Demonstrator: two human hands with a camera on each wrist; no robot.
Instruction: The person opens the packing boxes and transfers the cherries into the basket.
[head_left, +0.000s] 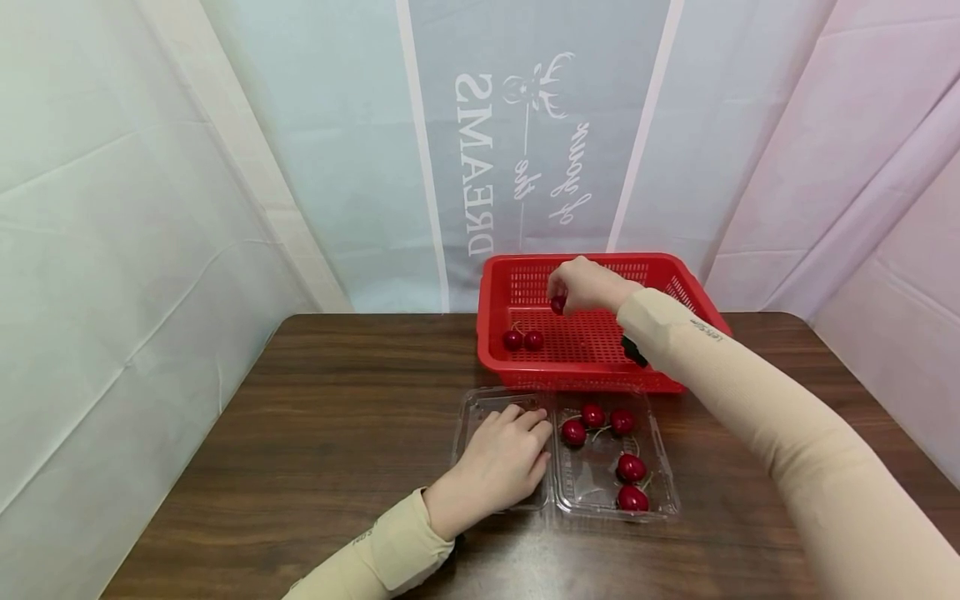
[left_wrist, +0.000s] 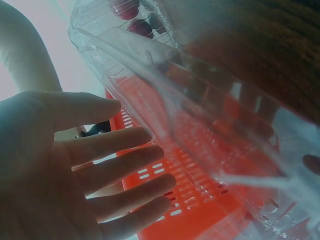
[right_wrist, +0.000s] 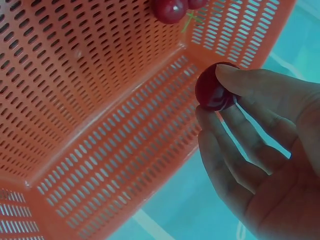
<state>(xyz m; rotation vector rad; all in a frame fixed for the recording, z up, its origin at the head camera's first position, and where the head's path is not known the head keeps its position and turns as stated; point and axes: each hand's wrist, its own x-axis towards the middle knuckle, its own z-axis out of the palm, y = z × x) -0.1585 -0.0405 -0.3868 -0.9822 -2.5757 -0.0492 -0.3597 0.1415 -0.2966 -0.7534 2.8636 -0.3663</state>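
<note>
Over the red plastic basket (head_left: 491, 354), my right hand (head_left: 588, 285) pinches a dark red cherry (right_wrist: 207, 90) between thumb and fingers. Two cherries (head_left: 533, 340) joined by their stems lie on the basket floor at its left. My left hand (head_left: 495, 462) is at the left half of an unfolded clear plastic clamshell box (head_left: 663, 500), fingers loosely extended. In the left wrist view its fingers (left_wrist: 125, 170) lie against or close to the clear plastic, gripping nothing. Several cherries (head_left: 632, 468) with green stems sit in the right half of the box.
Basket and box stand on a dark wooden table (head_left: 360, 392), the basket right behind the box. A printed grey-blue cloth (head_left: 525, 150) hangs behind the table, and pale cloth walls (head_left: 135, 250) stand at both sides.
</note>
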